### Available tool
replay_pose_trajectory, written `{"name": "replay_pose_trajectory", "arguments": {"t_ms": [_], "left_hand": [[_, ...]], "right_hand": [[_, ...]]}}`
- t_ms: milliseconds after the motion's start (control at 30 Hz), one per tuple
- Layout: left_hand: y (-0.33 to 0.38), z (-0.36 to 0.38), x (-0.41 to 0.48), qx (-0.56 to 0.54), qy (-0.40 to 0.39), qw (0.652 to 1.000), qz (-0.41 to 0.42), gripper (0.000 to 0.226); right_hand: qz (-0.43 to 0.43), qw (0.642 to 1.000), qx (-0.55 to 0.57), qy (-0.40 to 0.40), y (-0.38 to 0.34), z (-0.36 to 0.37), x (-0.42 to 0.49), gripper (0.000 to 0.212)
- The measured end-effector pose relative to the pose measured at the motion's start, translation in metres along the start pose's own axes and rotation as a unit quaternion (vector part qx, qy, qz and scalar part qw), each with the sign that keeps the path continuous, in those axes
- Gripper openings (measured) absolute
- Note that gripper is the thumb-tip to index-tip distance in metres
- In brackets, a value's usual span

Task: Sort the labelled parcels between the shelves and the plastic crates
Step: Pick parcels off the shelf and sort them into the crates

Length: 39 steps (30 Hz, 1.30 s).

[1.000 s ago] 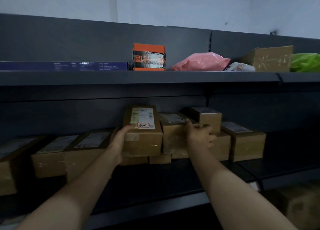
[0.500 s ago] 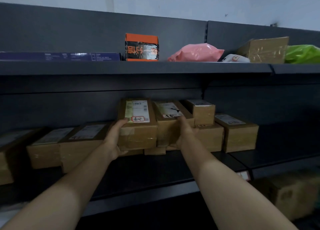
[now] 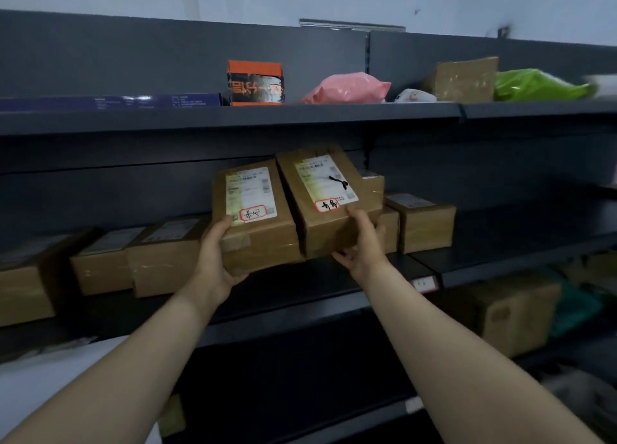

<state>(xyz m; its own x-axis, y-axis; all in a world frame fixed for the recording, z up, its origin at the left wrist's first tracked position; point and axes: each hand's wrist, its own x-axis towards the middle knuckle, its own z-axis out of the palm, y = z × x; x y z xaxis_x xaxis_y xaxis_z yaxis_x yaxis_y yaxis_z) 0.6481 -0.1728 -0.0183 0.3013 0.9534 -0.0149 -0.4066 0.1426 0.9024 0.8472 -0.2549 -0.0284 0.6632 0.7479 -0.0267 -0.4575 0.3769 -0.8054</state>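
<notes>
The fingers point(image 3: 222, 226) of the left hand point(image 3: 213, 263) are curled round the left parcel point(image 3: 263, 243), those of the right hand point(image 3: 364, 243) round the right parcel point(image 3: 320, 230), both held tilted over the middle shelf point(image 3: 283, 320). A red-framed handwritten mark, not readable, is seen on each label point(image 3: 250, 193).

Two parcels side by side, left parcel point(image 3: 257, 220) beside right parcel point(image 3: 325, 203), before the middle shelf point(image 3: 500, 260).

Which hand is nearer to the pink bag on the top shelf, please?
Right. The right hand, gripping the tilted box, is almost directly below the pink bag; the left hand, gripping the other box, is below it and farther left.
</notes>
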Motion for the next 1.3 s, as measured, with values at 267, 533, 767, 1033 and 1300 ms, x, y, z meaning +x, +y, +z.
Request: {"name": "replay_pose_trajectory", "arguments": {"t_ms": [267, 533, 767, 1033, 1300], "left_hand": [[-0.040, 0.018, -0.050, 0.016, -0.122, 0.992, -0.035, 0.037], [-0.112, 0.086, -0.110, 0.044, -0.260, 0.962, -0.067, 0.047], [-0.222, 0.179, -0.171, 0.101, -0.342, 0.911, -0.208, 0.049], [-0.348, 0.285, -0.256, 0.207, -0.418, 0.826, -0.316, 0.042], [-0.478, 0.343, -0.327, 0.305, -0.402, 0.776, -0.380, 0.045]], "right_hand": [[-0.057, 0.988, 0.001, 0.145, -0.012, -0.080, -0.088, 0.065], [-0.126, 0.949, 0.021, 0.290, -0.045, -0.188, -0.170, 0.058], [-0.134, 0.887, -0.004, 0.441, -0.079, -0.320, -0.243, 0.062], [-0.113, 0.804, 0.004, 0.584, -0.115, -0.475, -0.313, 0.084], [-0.084, 0.737, 0.029, 0.670, -0.112, -0.614, -0.343, 0.105]]}}
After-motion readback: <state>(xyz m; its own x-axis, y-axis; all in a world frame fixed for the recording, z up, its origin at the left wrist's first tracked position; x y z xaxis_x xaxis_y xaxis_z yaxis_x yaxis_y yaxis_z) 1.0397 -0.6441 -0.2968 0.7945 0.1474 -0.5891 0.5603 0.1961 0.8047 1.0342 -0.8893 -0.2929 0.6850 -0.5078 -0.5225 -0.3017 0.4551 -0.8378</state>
